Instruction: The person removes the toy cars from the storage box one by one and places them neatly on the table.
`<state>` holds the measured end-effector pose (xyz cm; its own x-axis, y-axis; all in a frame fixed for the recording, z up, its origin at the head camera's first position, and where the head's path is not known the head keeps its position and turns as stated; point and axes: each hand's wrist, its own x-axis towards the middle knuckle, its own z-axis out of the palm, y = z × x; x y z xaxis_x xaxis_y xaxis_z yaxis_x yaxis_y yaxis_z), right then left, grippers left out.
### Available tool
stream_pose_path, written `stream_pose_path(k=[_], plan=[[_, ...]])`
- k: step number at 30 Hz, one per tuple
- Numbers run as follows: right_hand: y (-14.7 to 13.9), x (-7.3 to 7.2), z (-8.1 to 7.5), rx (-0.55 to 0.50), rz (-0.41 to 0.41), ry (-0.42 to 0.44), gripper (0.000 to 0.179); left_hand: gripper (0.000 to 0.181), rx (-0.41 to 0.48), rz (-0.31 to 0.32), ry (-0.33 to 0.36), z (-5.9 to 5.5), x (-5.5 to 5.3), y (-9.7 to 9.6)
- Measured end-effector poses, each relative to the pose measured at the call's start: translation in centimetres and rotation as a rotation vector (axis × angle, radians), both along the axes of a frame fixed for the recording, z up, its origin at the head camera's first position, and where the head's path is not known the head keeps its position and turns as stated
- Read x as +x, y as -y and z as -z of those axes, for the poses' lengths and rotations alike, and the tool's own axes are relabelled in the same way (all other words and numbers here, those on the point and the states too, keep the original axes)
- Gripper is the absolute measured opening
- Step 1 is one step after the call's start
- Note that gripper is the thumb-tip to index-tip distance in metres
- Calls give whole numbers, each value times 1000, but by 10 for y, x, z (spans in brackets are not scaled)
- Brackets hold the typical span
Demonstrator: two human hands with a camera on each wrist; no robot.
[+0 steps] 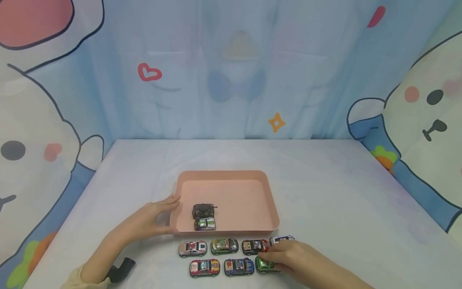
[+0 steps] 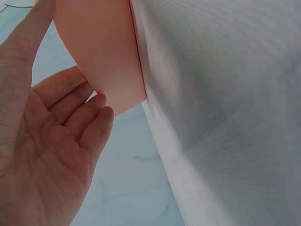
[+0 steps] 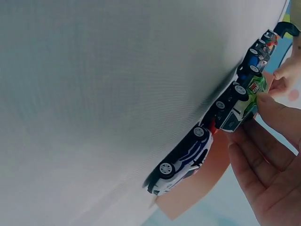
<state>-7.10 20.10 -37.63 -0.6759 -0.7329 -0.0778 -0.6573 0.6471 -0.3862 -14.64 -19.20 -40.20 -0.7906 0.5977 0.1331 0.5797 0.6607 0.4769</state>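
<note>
A pink tray (image 1: 245, 200) lies on the table, and my left hand (image 1: 159, 214) touches its left side with fingers spread. In the left wrist view the fingertips (image 2: 107, 115) rest by the tray's outer wall (image 2: 108, 52). My right hand (image 1: 299, 261) pinches a green toy car (image 1: 265, 265) at the right end of the near row. The right wrist view shows the thumb on the green car's body. Beside it sits a white and blue toy car (image 3: 186, 165), partly hidden by the hand in the head view.
Inside the tray, at its near left, are a dark toy vehicle (image 1: 203, 210) and a silver-green toy car (image 1: 205, 224). Several more toy cars stand in two rows before the tray, including a blue one (image 1: 239, 266) and a red-yellow one (image 1: 204, 267).
</note>
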Motion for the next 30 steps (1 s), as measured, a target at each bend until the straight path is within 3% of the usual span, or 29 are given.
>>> stream_pose_path(k=[9,17,20,24,30], plan=[[-1,-2,7,7,-16,-17,35,79,11,11,-41,1,0,0],[-4,-4,11,-11,-72,-103,38,80,8,5,-36,0,1,0],[-7,-5,12,-30,-130,-226,42,80,3,6,-29,0,2,0],[-7,-8,1,-90,-161,-361,43,79,3,15,-27,0,2,0],[8,-27,-38,-128,-86,-290,37,79,9,15,-24,0,1,1]])
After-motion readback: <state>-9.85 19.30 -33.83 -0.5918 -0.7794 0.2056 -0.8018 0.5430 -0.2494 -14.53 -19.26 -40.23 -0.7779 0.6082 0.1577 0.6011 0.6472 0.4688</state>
